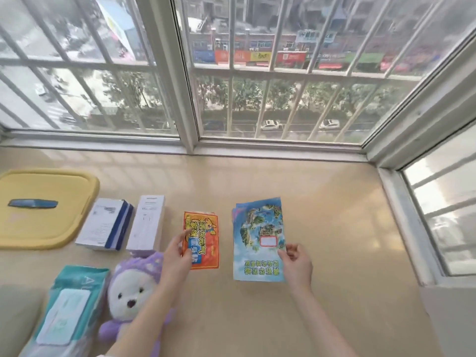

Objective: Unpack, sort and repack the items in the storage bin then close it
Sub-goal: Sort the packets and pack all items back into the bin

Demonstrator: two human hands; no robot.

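On the beige sill lie sorted items. My left hand pinches the left edge of a stack of orange-red packets. My right hand grips the lower right edge of a stack of blue illustrated booklets. Left of the packets stand a white-and-blue box and a tall white box. The yellow bin lid with a dark handle lies at the far left. A purple-and-white plush toy and a teal wet-wipes pack lie near the front left. The bin itself is out of view.
A barred window runs along the back of the sill, with a side window at the right. Bare sill surface stretches right of the booklets up to the white frame.
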